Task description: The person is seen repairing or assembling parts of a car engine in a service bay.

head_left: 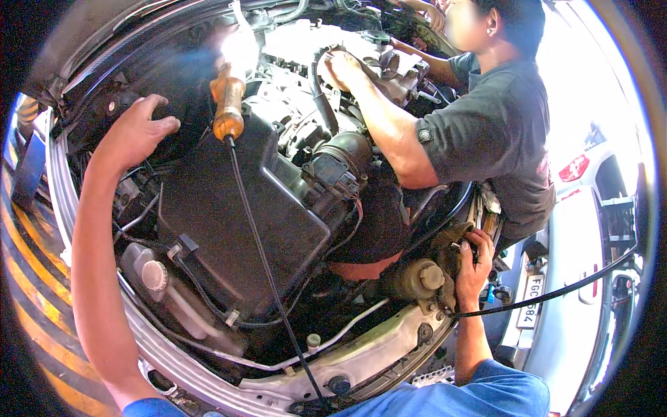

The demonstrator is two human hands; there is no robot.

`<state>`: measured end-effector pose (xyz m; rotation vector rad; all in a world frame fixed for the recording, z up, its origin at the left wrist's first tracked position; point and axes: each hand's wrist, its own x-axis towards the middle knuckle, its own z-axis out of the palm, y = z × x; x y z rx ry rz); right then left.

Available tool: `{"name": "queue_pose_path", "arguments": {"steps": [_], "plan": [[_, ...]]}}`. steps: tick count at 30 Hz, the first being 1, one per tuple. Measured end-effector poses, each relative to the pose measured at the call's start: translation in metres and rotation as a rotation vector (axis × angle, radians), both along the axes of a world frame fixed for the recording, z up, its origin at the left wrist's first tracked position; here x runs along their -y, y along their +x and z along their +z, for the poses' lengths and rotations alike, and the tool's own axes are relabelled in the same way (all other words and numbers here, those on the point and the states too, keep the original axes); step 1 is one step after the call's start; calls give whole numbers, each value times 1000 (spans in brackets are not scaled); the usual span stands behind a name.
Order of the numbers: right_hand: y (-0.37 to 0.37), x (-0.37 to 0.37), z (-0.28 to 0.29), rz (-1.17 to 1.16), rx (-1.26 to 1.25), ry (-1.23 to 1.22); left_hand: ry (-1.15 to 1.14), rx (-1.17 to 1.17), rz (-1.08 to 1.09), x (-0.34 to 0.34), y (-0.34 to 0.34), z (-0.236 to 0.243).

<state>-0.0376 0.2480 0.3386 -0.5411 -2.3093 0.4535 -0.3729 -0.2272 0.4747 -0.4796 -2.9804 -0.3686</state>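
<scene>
Two bare hands reach into a car's engine bay (333,370) in the one head view. The left hand (142,132) hangs over the dark gap at the left, its grip loose, with bent fingers and nothing in them. Just to its right is the work lamp (229,104), very bright at the top, its orange handle by the big black air filter box (236,208) and its thin cord (258,238) running down. The right hand (476,260) is at the far side, next to what looks like a crumpled brown rag (447,243) and near a round capped bottle (422,278). Its fingers are curled, but I can't tell if that grip squeezes anything. In the middle, a helper's hand (340,69) is at a black hose (320,101). My guess is that the step in hand is leaning in under the light, with the right hand at the edge. The next move seems to call for slow left fingers, kept clear of the bright lamp end.
</scene>
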Motion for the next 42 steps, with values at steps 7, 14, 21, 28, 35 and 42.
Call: {"name": "queue_pose_path", "arguments": {"steps": [7, 14, 21, 28, 35, 42], "plan": [[-1, 2, -2, -8, 0, -17, 39, -70, -29, 3, 4, -4], [-1, 6, 5, -7, 24, -11, 57, -75, -11, -5, 12, 3], [-1, 2, 1, -4, 19, -5, 69, -39, -28, -4, 10, 1], [-1, 3, 1, -4, 32, 8, 50, -86, -47, 3, 4, -5], [-1, 2, 1, -1, 19, 15, 62, -88, -45, 1, 5, -6], [-2, 3, 2, 3, 41, 7, 28, -64, -38, 0, 7, -1]]}}
